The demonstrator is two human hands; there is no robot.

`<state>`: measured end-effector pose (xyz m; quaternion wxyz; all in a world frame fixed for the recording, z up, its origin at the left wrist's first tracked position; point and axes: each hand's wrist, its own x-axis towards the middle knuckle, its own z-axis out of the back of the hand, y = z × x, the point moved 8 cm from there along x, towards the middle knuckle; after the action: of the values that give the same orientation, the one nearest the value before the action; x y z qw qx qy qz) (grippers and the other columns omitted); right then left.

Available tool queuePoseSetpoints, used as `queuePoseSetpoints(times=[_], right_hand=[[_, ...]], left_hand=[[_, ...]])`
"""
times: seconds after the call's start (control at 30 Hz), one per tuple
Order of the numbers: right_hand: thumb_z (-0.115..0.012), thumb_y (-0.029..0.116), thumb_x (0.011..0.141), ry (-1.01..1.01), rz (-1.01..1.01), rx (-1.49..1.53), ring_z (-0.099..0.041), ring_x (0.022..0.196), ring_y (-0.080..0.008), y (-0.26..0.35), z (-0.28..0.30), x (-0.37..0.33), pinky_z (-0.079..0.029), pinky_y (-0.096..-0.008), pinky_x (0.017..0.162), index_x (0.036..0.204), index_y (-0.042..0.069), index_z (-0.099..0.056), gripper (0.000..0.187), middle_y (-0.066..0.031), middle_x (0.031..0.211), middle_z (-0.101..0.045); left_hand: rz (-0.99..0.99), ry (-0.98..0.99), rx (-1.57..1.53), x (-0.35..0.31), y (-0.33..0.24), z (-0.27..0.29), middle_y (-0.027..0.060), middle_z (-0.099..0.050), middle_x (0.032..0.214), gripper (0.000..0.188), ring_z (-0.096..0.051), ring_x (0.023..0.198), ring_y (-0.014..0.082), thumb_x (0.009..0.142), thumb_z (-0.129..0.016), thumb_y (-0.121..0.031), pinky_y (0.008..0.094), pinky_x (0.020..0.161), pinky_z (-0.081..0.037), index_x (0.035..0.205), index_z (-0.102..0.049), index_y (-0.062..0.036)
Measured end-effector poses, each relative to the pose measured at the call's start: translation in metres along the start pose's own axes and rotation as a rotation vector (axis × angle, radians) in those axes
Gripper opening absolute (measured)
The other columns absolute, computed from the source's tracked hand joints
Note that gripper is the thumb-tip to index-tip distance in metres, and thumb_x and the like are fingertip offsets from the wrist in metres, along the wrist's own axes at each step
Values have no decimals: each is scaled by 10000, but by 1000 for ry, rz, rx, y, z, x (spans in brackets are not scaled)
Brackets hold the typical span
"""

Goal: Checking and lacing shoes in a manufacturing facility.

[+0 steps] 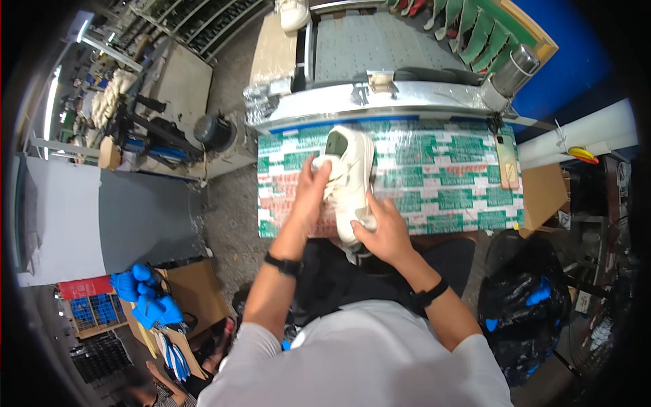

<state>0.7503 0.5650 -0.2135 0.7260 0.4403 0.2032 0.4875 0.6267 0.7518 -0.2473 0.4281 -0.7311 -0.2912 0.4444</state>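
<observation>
Tabletop (444,216): stretched before the person under a green-and-white printed covering.
White shoe (363,163): was held over the tabletop, left of its middle, opening facing away, toe toward the person.
Right hand (385,230): gripped the shoe near its toe.
Left hand (312,186): pinched the shoe's tongue between thumb and fingers.
Phone (504,150): lay near the tabletop's right edge.
Black wristbands (283,265): circled both wrists.

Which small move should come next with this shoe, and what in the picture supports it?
Probably the left hand should ease the tongue-like flap back into line with the white shoe. The flap appears held to the shoe's left, beside the opening, while the right hand grips near the toe and could steady it.
</observation>
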Motion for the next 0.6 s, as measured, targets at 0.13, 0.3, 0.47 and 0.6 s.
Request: queuePoseSetpoints(times=[0.13,0.3,0.47,0.6], right_hand=[[-838,286,925,144,51,152,-662,1019,-394,5,-5,12,-548,-475,922,1557,-32,-615,742,-223,1117,-642],[-867,299,864,-206,134,-180,-656,1026,-422,-79,51,45,-544,-521,898,1429,-7,-672,672,-206,1105,-653],[-892,359,820,-164,208,-531,-659,1064,-397,-111,68,42,-540,-540,927,1272,75,-756,550,-185,1183,-654],[-907,379,799,-146,179,-469,-658,1053,-393,-111,66,55,-551,-536,913,1171,113,-783,473,-170,1182,-658]], left_hand=[[-114,-25,135,-16,9,-6,166,-700,1439,730,-729,1176,214,1006,-862,-171,371,979,-617,1595,-477,23],[14,-10,160,8,-35,-6,97,-806,1215,470,-777,1033,191,941,-861,-42,378,895,-646,1378,-693,-3],[-224,-25,639,72,-172,1,49,-785,1203,611,-748,1076,156,793,-909,86,333,951,-622,1366,-720,-11],[-372,242,940,149,-264,-23,67,-776,1247,747,-735,1095,147,733,-927,152,305,1020,-606,1433,-692,36]])
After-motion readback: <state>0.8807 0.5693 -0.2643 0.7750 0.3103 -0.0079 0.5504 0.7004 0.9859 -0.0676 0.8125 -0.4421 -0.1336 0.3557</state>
